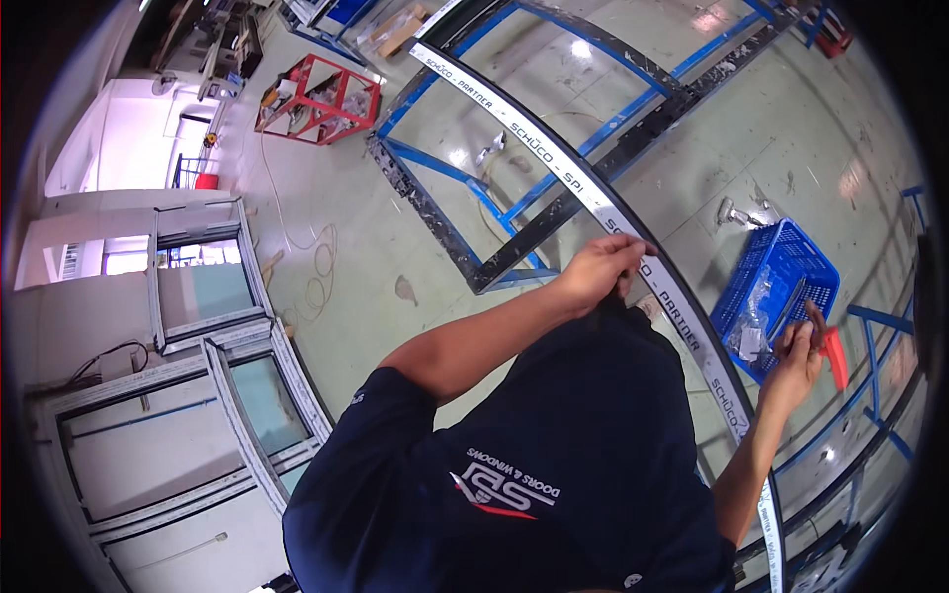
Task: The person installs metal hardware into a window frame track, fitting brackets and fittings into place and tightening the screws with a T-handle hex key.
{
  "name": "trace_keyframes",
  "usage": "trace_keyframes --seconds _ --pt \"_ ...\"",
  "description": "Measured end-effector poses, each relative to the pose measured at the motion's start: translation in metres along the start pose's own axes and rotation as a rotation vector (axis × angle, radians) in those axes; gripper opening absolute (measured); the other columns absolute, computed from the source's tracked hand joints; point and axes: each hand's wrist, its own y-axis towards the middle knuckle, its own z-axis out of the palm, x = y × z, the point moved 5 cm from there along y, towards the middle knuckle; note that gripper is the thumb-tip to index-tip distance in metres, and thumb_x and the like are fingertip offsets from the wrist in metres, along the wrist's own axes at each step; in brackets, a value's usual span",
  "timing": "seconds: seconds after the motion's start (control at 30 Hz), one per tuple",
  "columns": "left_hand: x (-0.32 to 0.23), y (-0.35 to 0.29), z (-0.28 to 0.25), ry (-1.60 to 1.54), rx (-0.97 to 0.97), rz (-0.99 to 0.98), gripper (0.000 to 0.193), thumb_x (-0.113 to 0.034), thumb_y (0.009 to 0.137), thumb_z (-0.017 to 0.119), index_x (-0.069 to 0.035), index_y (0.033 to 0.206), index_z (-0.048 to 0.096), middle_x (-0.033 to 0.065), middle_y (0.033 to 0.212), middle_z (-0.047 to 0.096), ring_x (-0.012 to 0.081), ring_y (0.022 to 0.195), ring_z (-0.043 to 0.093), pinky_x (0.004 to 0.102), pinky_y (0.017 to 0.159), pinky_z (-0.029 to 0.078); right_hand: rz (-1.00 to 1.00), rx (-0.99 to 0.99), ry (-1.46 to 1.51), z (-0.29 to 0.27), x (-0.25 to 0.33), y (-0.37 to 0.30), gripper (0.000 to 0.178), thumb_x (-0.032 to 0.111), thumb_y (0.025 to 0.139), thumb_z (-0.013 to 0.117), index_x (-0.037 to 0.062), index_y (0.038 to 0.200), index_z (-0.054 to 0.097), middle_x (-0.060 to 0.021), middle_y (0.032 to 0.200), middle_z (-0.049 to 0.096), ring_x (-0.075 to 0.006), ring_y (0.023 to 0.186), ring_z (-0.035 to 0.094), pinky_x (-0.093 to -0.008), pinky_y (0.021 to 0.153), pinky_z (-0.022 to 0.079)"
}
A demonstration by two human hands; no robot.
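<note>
A long white-faced frame profile with a dark edge runs in a curve from the upper middle down to the lower right. At its near edge my left hand is closed, thumb and fingertips pinched together by the dark strip. What lies between those fingertips is too small to make out. My right hand is beyond the profile, near a blue basket, its fingers closed round a hand tool with a red handle. The working end of the tool is hidden.
The blue plastic basket holds clear plastic bags and long parts. A black-and-blue metal stand is beneath the profile. A red rack stands at upper left; framed window units lean at left. A thin hose lies on the floor.
</note>
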Motion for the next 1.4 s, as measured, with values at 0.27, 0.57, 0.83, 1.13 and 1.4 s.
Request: trace_keyframes --seconds 0.27,0.57,0.83,1.13,1.4 --pt "-0.127 0.117 -0.060 0.546 -0.346 0.365 0.025 -0.023 0.097 0.071 -0.003 0.112 0.074 -0.0015 0.080 0.066 0.0099 0.070 0.057 0.0258 0.066 0.047 0.083 0.125 0.024 0.109 0.011 0.041 0.032 0.022 0.109 0.050 0.0013 0.133 0.058 0.0039 0.076 0.046 -0.0043 0.064 0.039 -0.0215 0.056 0.030" --pt "-0.127 0.311 -0.090 1.155 -0.136 0.152 0.065 -0.055 0.079 0.081 0.000 0.113 0.074 0.0182 0.107 0.075 0.0299 0.103 0.071 0.0392 0.091 0.054 0.164 -0.234 -0.111 0.106 0.002 -0.012 0.033 0.021 0.109 0.048 -0.0005 0.133 0.057 0.0020 0.074 0.047 -0.0047 0.061 0.039 -0.0210 0.053 0.029" --pt "-0.111 0.345 -0.077 1.332 -0.069 0.134 0.065 -0.055 0.074 0.084 0.002 0.105 0.075 0.0200 0.105 0.075 0.0339 0.100 0.072 0.0412 0.088 0.056 0.226 -0.375 -0.133 0.094 -0.008 -0.025 0.034 0.020 0.109 0.048 -0.0022 0.133 0.056 0.0016 0.074 0.046 -0.0047 0.062 0.039 -0.0209 0.053 0.030" --pt "-0.114 0.348 -0.079 1.169 -0.111 0.085 0.066 -0.056 0.076 0.083 0.001 0.107 0.075 0.0180 0.104 0.076 0.0320 0.100 0.072 0.0403 0.089 0.055 0.306 -0.306 -0.074 0.118 -0.011 0.006 0.032 0.021 0.110 0.046 0.0000 0.133 0.055 0.0013 0.075 0.045 -0.0056 0.061 0.037 -0.0215 0.053 0.031" --pt "-0.128 0.362 -0.038 1.274 -0.216 0.193 0.060 -0.054 0.076 0.084 -0.001 0.103 0.075 0.0187 0.106 0.076 0.0333 0.102 0.072 0.0418 0.089 0.056 0.268 -0.164 -0.098 0.140 -0.008 0.035 0.032 0.022 0.110 0.047 0.0003 0.131 0.057 0.0025 0.073 0.043 -0.0044 0.060 0.035 -0.0208 0.052 0.028"
